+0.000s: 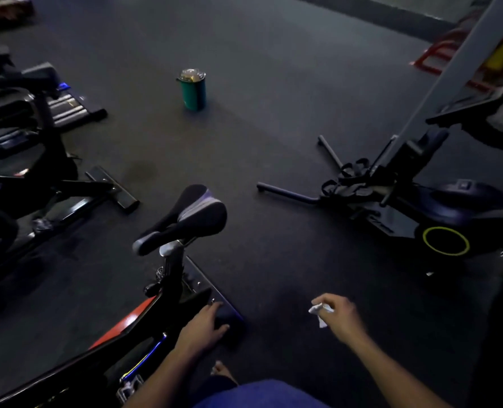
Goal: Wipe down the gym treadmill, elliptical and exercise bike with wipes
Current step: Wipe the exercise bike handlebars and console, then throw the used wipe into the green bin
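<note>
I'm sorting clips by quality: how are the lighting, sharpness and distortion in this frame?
Head view: dim overall, so the exercise bike frame sinks into shadow; soft detail everywhere, with the white wipe in the right hand slightly smeared; wide-angle bending shows at the edges; the green canister is readable but fuzzy.

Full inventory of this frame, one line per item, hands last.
exercise bike: 1, black with red panel, bottom centre
saddle: 1, black and grey, on that bike's post
second bike: 1, black, left edge
wipes canister: 1, teal, clear lid, standing alone on the floor, upper centre
machine with yellow ring: 1, black, right side
red frame: 1, top right, partly cut off
floor: dark rubber matting
wipe: 1, white, crumpled, in the right hand
bare foot: 1, bottom centre
left hand: resting on the bike's rear base bar
right hand: above the floor, pinching the wipe
</note>
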